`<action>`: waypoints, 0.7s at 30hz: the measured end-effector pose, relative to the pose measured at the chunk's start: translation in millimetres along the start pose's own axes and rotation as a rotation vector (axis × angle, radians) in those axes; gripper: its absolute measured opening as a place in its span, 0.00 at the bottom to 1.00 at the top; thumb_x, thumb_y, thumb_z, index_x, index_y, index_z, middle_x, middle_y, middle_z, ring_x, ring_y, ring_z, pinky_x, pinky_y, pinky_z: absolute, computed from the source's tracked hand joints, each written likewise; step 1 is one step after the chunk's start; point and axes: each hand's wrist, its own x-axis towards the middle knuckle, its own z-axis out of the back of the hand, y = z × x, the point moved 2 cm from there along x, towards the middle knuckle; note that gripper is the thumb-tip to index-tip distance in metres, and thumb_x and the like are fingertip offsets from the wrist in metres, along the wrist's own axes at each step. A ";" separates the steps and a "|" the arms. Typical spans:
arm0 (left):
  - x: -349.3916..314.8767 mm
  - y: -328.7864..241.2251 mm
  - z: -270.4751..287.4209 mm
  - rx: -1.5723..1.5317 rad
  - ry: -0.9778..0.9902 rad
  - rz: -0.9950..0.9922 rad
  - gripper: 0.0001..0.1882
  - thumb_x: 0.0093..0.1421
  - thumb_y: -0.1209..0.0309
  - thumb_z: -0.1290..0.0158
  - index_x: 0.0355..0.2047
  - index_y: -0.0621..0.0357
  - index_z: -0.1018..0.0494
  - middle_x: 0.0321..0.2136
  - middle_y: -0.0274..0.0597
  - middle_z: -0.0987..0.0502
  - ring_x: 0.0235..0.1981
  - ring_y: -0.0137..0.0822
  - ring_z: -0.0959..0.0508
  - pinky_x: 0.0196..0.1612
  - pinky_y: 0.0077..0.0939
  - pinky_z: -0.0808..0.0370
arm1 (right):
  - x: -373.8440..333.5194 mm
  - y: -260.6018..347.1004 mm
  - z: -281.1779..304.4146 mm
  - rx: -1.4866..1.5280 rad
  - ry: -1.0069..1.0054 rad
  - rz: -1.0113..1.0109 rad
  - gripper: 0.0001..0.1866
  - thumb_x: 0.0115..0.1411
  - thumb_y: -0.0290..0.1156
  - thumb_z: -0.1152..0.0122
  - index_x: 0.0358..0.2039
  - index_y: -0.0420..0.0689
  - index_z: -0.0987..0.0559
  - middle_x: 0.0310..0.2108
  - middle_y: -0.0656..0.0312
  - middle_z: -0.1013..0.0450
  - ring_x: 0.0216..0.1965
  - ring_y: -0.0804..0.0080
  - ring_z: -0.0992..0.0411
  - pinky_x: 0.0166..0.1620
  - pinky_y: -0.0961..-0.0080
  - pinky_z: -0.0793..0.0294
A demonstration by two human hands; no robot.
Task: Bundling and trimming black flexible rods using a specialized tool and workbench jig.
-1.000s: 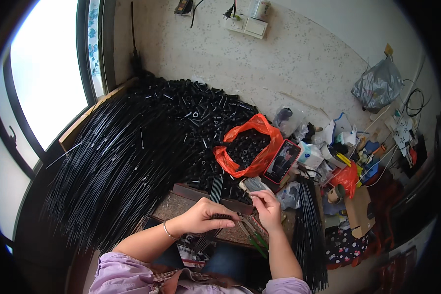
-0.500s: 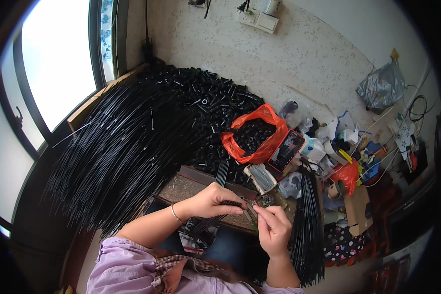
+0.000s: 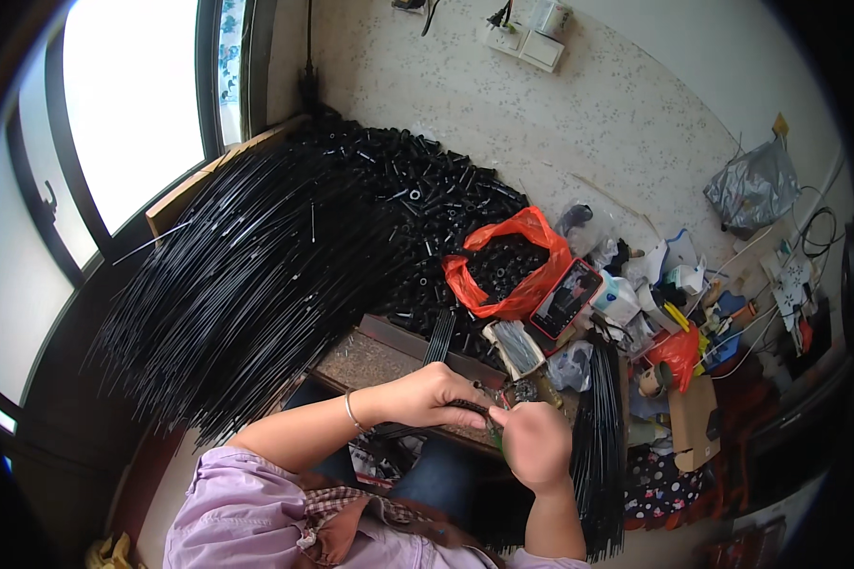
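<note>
Over the front of the work table my left hand (image 3: 432, 394) is closed round several thin black rods (image 3: 440, 334). Their far part shows beyond the knuckles, lying side by side, and more rods come out below the wrist. A dark, ridged row shows between thumb and fingers. Close against its fingertips is my right hand (image 3: 538, 446), closed, its back smeared. What the right fingers pinch, if anything, is hidden. Just beyond the hands lies a small heap of shiny metal bits (image 3: 522, 391).
A large sheaf of black rods (image 3: 247, 275) spreads at left, beside a pile of black tubular parts (image 3: 417, 180). A red plastic bag (image 3: 460, 284) holds small black pieces. A phone (image 3: 566, 297), an open box (image 3: 513, 348) and another rod bundle (image 3: 596, 455) lie to the right.
The whole view has shifted slightly, so the scene sits further right. My hands stay together at the rods; the right hand has turned a little and its fingers sit closer to the left fingertips.
</note>
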 end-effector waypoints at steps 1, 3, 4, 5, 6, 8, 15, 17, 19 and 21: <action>-0.7 0.4 0.4 -0.001 -0.003 0.002 0.13 0.52 0.68 0.43 0.35 0.65 0.25 0.30 0.49 0.23 0.32 0.44 0.22 0.36 0.29 0.26 | 1.6 -0.4 -0.2 0.003 0.003 0.001 0.17 0.42 0.14 0.43 0.36 0.42 0.21 0.26 0.61 0.32 0.25 0.65 0.33 0.31 0.72 0.30; -2.4 1.5 1.2 -0.010 0.023 0.009 0.14 0.52 0.67 0.43 0.35 0.65 0.26 0.31 0.49 0.23 0.33 0.45 0.23 0.37 0.31 0.26 | 6.3 -0.9 -0.5 0.086 -0.009 -0.008 0.13 0.45 0.14 0.42 0.33 0.40 0.21 0.25 0.59 0.31 0.25 0.69 0.32 0.28 0.80 0.32; -1.8 1.6 0.4 -0.009 0.025 0.009 0.14 0.52 0.67 0.43 0.35 0.65 0.26 0.31 0.49 0.23 0.33 0.45 0.23 0.37 0.31 0.26 | 6.9 -2.9 0.3 0.086 -0.011 -0.009 0.13 0.45 0.14 0.42 0.33 0.40 0.21 0.25 0.59 0.31 0.25 0.69 0.32 0.28 0.80 0.32; -1.3 1.7 -0.6 0.008 0.034 -0.020 0.15 0.52 0.66 0.44 0.36 0.65 0.26 0.30 0.49 0.23 0.33 0.46 0.23 0.36 0.31 0.26 | 7.0 -6.6 0.1 0.174 -0.003 -0.032 0.14 0.46 0.14 0.42 0.35 0.39 0.22 0.25 0.59 0.31 0.25 0.70 0.32 0.28 0.79 0.32; -0.7 1.3 -1.8 0.024 0.045 -0.050 0.15 0.53 0.66 0.44 0.36 0.65 0.26 0.30 0.50 0.23 0.33 0.47 0.23 0.36 0.30 0.26 | 6.6 -9.7 -0.7 0.262 0.005 -0.055 0.14 0.46 0.15 0.42 0.36 0.39 0.22 0.25 0.59 0.31 0.25 0.70 0.32 0.28 0.79 0.32; -1.6 3.9 -2.7 0.009 0.060 -0.011 0.15 0.52 0.66 0.44 0.37 0.64 0.26 0.32 0.50 0.23 0.34 0.47 0.23 0.40 0.32 0.27 | 10.8 -5.4 -8.0 0.299 0.016 -0.052 0.15 0.47 0.16 0.41 0.38 0.38 0.24 0.27 0.58 0.31 0.25 0.71 0.32 0.29 0.79 0.31; -44.7 54.2 -33.2 0.247 0.120 0.324 0.26 0.49 0.56 0.44 0.45 0.59 0.30 0.56 0.54 0.43 0.60 0.55 0.49 0.54 0.60 0.48 | 22.3 6.4 -22.2 0.075 0.109 -0.048 0.16 0.47 0.16 0.44 0.38 0.42 0.23 0.30 0.58 0.31 0.26 0.65 0.29 0.29 0.76 0.29; -63.6 74.7 -36.2 0.823 0.175 0.463 0.40 0.46 0.43 0.48 0.55 0.53 0.38 0.62 0.57 0.63 0.63 0.55 0.60 0.49 0.75 0.53 | 23.4 14.1 -17.4 0.169 0.161 -0.167 0.15 0.48 0.16 0.45 0.38 0.42 0.23 0.30 0.58 0.31 0.26 0.64 0.29 0.29 0.76 0.29; -69.6 79.1 -34.4 0.957 0.224 0.398 0.51 0.38 0.49 0.42 0.60 0.53 0.50 0.62 0.57 0.59 0.63 0.52 0.57 0.52 0.69 0.50 | 22.4 28.6 -12.3 0.425 0.342 -0.213 0.16 0.48 0.16 0.45 0.40 0.41 0.24 0.31 0.57 0.31 0.28 0.65 0.29 0.30 0.76 0.29; -66.8 79.6 -37.3 0.970 0.289 0.398 0.54 0.35 0.51 0.40 0.61 0.55 0.52 0.62 0.56 0.58 0.63 0.51 0.56 0.53 0.67 0.50 | 17.0 40.7 -17.8 0.722 0.740 -0.121 0.15 0.53 0.24 0.45 0.44 0.40 0.26 0.35 0.55 0.31 0.31 0.65 0.28 0.33 0.78 0.29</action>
